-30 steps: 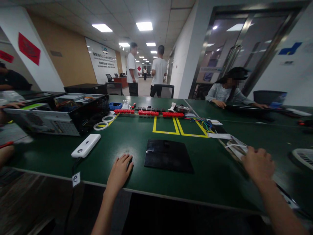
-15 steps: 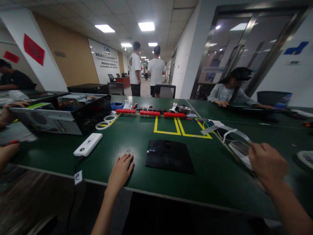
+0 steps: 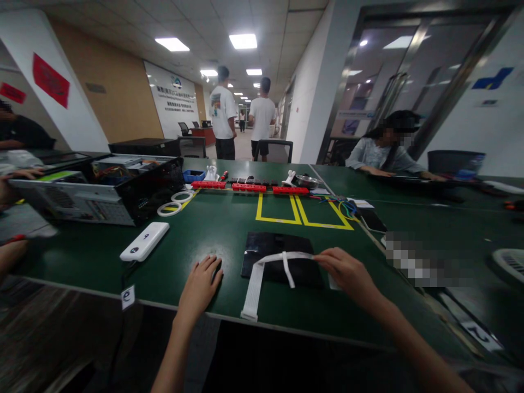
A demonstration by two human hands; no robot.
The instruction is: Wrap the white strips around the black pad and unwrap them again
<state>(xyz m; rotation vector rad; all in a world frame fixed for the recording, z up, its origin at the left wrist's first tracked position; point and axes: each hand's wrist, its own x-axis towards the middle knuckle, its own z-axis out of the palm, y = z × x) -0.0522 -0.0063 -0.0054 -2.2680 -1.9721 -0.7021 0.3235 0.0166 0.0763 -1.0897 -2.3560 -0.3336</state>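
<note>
My left hand [image 3: 200, 288] lies palm down on the green table [image 3: 213, 229], fingers stretched out, holding nothing that shows. In my right hand [image 3: 346, 268], the fingers pinch one end of a white ribbon cable [image 3: 254, 284]. This flat, ribbed strip arches over a glossy black panel [image 3: 262, 245]. Its wide far end hangs down to the left of the panel, near the table's front edge, and a short branch [image 3: 289, 272] dangles midway. A small pale piece under my right hand is mostly hidden.
An opened computer case [image 3: 85, 202] stands at left, with another person's hand [image 3: 12, 256] beside it. A white power bank [image 3: 145, 241], white rings [image 3: 169, 209], red strips [image 3: 249, 188] and a phone [image 3: 373, 221] lie around. A person [image 3: 385, 155] works across the table.
My right hand has moved left from the table's right side, bringing the white ribbon cable over the black panel. My left hand stays in place.
</note>
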